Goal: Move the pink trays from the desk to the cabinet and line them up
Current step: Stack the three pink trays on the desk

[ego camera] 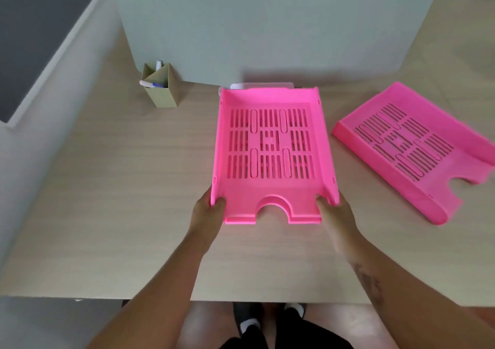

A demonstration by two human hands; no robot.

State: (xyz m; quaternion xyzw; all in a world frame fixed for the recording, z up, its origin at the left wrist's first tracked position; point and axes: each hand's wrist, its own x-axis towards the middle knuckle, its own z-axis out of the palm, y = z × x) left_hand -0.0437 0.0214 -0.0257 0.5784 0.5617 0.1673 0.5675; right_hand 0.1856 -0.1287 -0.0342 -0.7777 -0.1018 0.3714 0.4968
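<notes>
woodgrain desk (120,188), slotted pink plastic tray (270,145) gripped by both hands

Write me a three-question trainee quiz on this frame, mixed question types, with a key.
1. True or false: both hands grip the near corners of the centre tray.
2. Multiple choice: where does the second tray lie? A) stacked under the held one B) apart on the desk, to the right, turned at an angle C) on a cabinet
3. Short answer: what stands by the divider panel at the left?

Key
1. True: the left hand and right hand each hold a near corner, beside the notched edge.
2. B.
3. A cardboard pen holder with pens in it.
</notes>
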